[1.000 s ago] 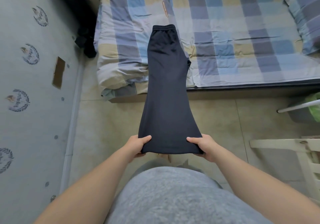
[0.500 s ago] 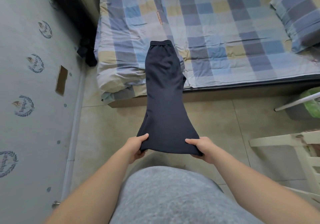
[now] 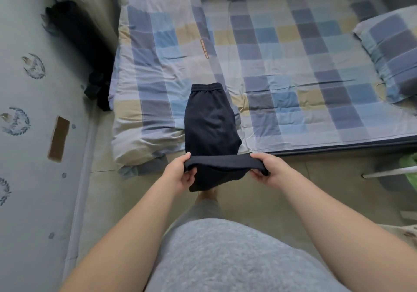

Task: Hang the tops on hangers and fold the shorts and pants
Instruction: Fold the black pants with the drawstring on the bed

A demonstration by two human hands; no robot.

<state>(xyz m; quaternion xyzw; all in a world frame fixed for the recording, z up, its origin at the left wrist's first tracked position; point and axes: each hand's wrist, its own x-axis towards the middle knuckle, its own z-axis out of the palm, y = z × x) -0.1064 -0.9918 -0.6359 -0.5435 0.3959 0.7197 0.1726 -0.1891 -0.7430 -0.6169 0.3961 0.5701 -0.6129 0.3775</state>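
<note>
Dark navy pants (image 3: 209, 124) lie lengthwise on the near edge of the checked bed (image 3: 282, 50), waistband at the far end. Their leg end is lifted and doubled over toward the waistband, with a fold of cloth hanging below the lifted hem. My left hand (image 3: 180, 174) grips the hem's left corner. My right hand (image 3: 266, 167) grips its right corner. Both hands hover just in front of the bed's edge, above the floor.
A folded checked quilt (image 3: 146, 70) lies on the bed's left part, a pillow (image 3: 392, 52) at the far right. A patterned wall (image 3: 27, 133) runs along the left. Dark clothing (image 3: 74, 34) hangs in the corner. A green thing and a white bar (image 3: 388, 172) stand at the right.
My hands have carried the pants' leg end forward and up toward the bed, so the stretched legs now double over. The view has tilted up, showing more of the bed.
</note>
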